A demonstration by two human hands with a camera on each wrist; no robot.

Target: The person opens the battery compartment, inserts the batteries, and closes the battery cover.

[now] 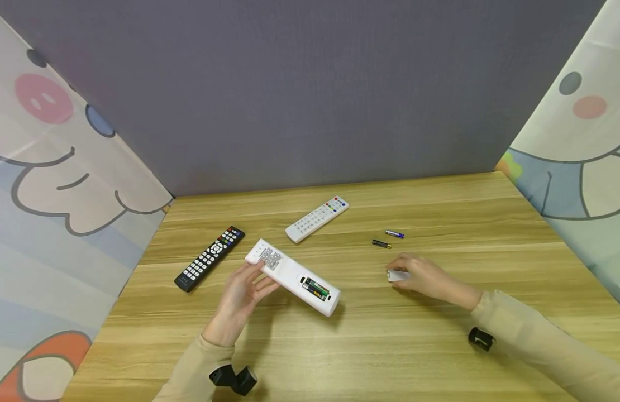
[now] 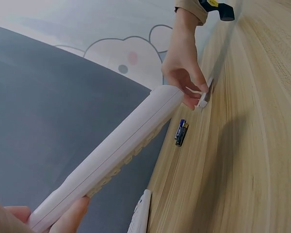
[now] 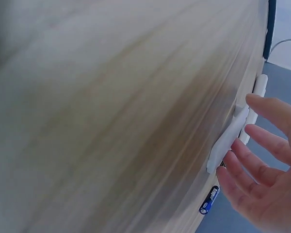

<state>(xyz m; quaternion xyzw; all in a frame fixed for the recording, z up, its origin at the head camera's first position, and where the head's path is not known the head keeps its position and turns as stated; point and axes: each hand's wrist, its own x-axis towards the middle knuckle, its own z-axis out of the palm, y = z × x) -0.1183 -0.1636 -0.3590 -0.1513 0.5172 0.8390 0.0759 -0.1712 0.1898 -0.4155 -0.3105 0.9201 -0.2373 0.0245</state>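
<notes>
My left hand (image 1: 239, 301) holds a white remote control (image 1: 290, 276) by one end, above the table, its back turned up. The battery compartment in that back is uncovered, with batteries (image 1: 316, 288) lying inside. Low over the tabletop, my right hand (image 1: 425, 279) has a small white battery cover (image 1: 397, 276) between thumb and fingers; the right wrist view shows this cover (image 3: 228, 138) along the fingertips. Beyond that hand lie two loose batteries, a blue and silver one (image 1: 394, 234) and a black one (image 1: 381, 244).
A second white remote (image 1: 317, 219) lies face up toward the back of the wooden table (image 1: 466, 218). The black remote (image 1: 210, 258) is at the left, also face up. A grey panel (image 1: 310, 100) stands along the back edge, with patterned curtains (image 1: 581, 134) at both sides.
</notes>
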